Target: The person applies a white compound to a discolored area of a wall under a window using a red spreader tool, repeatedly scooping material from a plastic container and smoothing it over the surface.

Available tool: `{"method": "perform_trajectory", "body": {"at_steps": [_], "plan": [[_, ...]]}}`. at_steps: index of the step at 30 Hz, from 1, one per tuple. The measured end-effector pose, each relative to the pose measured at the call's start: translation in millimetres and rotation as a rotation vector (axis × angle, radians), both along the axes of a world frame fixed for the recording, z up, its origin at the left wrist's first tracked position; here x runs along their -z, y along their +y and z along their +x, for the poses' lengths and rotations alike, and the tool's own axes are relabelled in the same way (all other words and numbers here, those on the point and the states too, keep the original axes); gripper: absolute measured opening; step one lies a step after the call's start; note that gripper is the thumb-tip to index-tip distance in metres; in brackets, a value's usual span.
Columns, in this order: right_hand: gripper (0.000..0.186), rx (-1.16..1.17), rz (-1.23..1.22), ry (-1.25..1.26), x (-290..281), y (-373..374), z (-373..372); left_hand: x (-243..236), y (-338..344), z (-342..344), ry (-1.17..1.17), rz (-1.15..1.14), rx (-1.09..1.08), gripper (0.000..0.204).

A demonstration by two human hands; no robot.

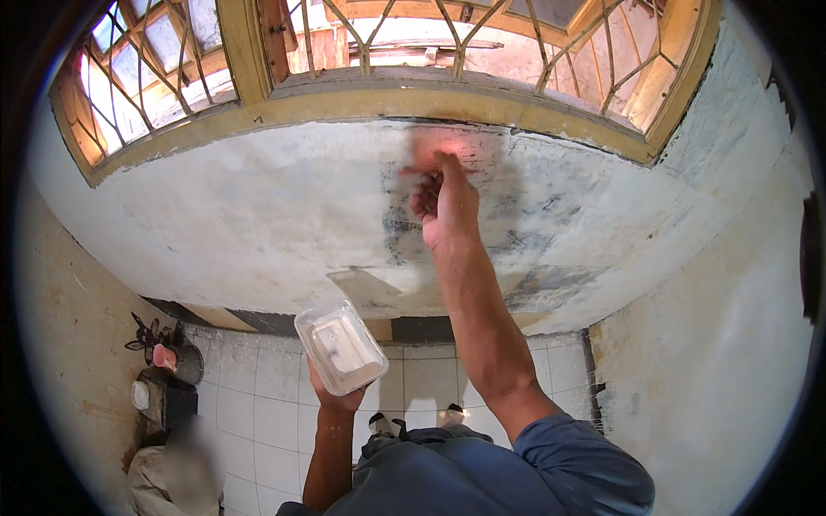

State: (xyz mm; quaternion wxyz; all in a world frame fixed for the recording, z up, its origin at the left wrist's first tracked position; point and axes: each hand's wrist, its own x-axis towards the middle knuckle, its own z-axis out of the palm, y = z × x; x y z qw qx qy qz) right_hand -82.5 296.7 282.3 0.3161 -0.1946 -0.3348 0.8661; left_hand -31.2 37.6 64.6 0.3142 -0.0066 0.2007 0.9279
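Observation:
My right hand [447, 202] is raised to the wall [249, 198] just below the window sill. Its fingers are closed around a thin, flat red scraper [425, 158], which is mostly hidden by the hand and lies against or very near the wall. A pinkish glow shows on the plaster around it. Lower down, my left hand [337, 394] supports a clear plastic tub [372, 371] from below, tilted slightly. Whitish paste [337, 341] covers the bottom of the tub. Around my right hand the wall has dark, patchy marks under a pale coating.
A yellow wooden window frame [361, 105] with a metal grille runs above. At the lower left stand a dark bucket [188, 365] with a pink dipper, a dark box [181, 400] and a pale sack [148, 482]. White floor tiles [275, 421] lie below; another wall [714, 344] rises on the right.

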Motion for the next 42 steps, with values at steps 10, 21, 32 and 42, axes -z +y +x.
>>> {"method": "perform_trajectory", "body": {"at_steps": [10,21,32,42], "plan": [[0.018,0.125,0.029,-0.001,61.2,-7.8,59.3,16.0,0.1,-2.4,-0.051,0.068,0.074,0.063],[0.023,0.176,0.245,-0.049,-26.8,20.0,23.6,1.4,8.3,-0.1,-0.034,0.038,0.057,0.060],[0.027,0.443,0.325,0.118,35.3,32.8,86.4,-5.8,14.9,5.6,-0.128,-0.045,0.049,0.060],[0.022,1.021,2.295,-0.214,65.6,118.1,73.6,-4.1,5.6,4.9,-0.112,-0.123,0.060,0.062]]}}
